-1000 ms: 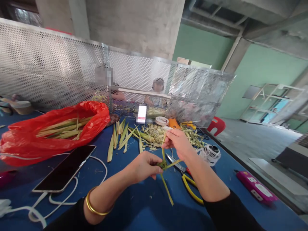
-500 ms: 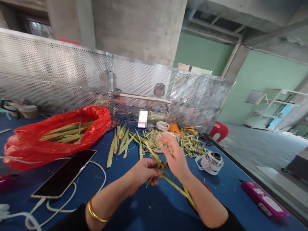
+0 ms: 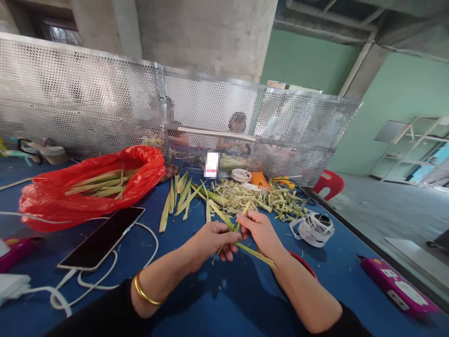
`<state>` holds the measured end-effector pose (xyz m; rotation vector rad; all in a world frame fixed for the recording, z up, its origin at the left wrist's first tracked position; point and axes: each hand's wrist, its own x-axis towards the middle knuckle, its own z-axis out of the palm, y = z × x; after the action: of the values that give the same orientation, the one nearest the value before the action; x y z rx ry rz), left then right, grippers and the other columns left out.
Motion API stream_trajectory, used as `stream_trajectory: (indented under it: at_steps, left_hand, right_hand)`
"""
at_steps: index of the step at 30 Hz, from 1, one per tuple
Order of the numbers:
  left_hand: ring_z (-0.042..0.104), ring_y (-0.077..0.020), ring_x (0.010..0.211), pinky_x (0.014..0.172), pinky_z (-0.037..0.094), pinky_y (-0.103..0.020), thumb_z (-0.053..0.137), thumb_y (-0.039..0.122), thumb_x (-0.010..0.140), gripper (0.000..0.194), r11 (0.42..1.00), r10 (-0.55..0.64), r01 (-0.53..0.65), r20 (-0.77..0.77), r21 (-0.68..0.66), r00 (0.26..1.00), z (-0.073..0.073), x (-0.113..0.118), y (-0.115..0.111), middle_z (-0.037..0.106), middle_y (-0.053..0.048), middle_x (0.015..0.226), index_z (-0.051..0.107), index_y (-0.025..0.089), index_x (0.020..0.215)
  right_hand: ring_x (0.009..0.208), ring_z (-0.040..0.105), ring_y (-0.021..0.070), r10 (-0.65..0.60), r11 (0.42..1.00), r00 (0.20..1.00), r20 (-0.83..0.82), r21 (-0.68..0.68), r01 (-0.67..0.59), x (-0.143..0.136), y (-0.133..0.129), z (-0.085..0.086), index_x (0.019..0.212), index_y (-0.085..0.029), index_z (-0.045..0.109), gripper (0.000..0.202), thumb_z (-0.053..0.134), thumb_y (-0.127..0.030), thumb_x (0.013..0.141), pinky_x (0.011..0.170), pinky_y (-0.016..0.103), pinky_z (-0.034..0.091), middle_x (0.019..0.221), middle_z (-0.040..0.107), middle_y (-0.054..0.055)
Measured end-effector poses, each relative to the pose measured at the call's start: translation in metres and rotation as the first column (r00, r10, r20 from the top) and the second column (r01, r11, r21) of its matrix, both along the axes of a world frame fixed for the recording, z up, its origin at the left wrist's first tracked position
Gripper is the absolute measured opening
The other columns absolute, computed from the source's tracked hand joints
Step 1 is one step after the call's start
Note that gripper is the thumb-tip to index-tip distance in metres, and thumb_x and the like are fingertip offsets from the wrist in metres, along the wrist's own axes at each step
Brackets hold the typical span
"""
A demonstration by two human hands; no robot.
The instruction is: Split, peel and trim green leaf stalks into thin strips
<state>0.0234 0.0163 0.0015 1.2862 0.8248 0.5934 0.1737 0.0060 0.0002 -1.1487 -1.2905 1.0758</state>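
Green and yellowish leaf strips [image 3: 255, 253] cross one another between my two hands, above the blue table. My left hand [image 3: 219, 238] pinches them where they cross, thumb on top. On the other side my right hand [image 3: 257, 228] is closed, thumb and index finger gripping a short upright strip. Long ends stick out toward the upper left and pass under my right wrist. Just beyond my hands lies a pile of shredded leaf scraps [image 3: 242, 193]. Several loose leaf pieces [image 3: 178, 194] are spread to its left.
A red plastic bag [image 3: 52, 206] of long leaves lies left, behind a phone [image 3: 101, 238] with a white cable. At right are a roll of white tape [image 3: 315, 229] and a purple packet-like object [image 3: 398, 285]. A perforated metal screen [image 3: 206, 103] borders the table, people behind it.
My right hand, spread and raised before, has come down and closed on a leaf strip beside my left hand. My left hand keeps its pinch. The camera view has shifted slightly.
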Motion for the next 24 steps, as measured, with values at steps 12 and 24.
stream_trajectory:
  at_steps: [12,24]
  left_hand:
    - [0.062,-0.0106,0.062,0.059,0.045,-0.020,0.075,0.039,0.063,0.029,0.889,0.457,-0.445,0.147,-0.106,0.877,0.007,-0.008,0.012,0.068,-0.003,0.066,0.065,0.013,0.073]
    - [0.051,-0.0096,0.045,0.041,0.040,-0.022,0.070,0.028,0.067,0.019,0.971,0.219,-0.237,0.282,0.031,0.934,0.007,-0.001,0.000,0.061,0.000,0.057,0.068,0.011,0.075]
  right_hand:
    - [0.054,0.047,0.0136,-0.477,0.834,0.828,0.294,0.449,0.322,0.004,-0.023,0.022,0.067,-0.020,0.059,0.027,0.050,-0.037,0.086,0.055,0.024,0.038,0.056,0.052,-0.002]
    - [0.059,0.048,0.0142,-0.022,0.996,0.995,0.096,0.090,0.013,-0.037,-0.024,-0.007,0.057,-0.018,0.052,0.032,0.048,-0.035,0.083,0.058,0.025,0.039,0.058,0.051,-0.001]
